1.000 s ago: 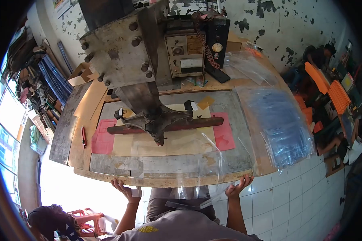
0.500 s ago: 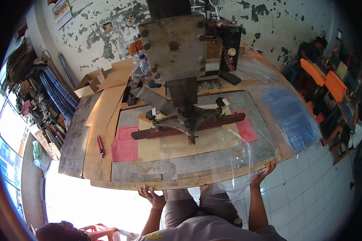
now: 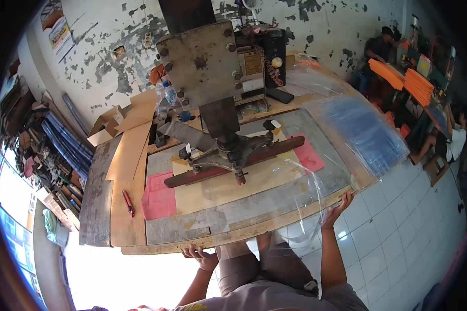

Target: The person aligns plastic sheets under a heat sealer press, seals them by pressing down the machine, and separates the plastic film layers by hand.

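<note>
My left hand [image 3: 201, 257] curls its fingers over the front edge of a wooden board [image 3: 267, 226], left of my knees. At the board's front right corner, my right hand [image 3: 337, 210] grips the same edge, and a clear plastic sheet [image 3: 308, 220] droops over the edge beside it. A heavy press [image 3: 200, 65] stands above the board. Its long red-brown bar [image 3: 202, 179] sits low over a pale yellow sheet [image 3: 218, 196] with pink pieces [image 3: 159, 196] at its ends. Whether the bar touches the sheet I cannot tell.
A red cutter knife [image 3: 128, 203] lies at the left, near brown cardboard [image 3: 127, 155]. Clear bluish plastic sheets [image 3: 366, 132] are stacked at the right. A black phone [image 3: 279, 95] lies behind the press. Farther right, people work near orange stacks [image 3: 419, 87].
The view has tilted and shifted, so the board appears rotated and its left front edge sits lower. Both hands stay on the edge. A person's head at lower left has left the view.
</note>
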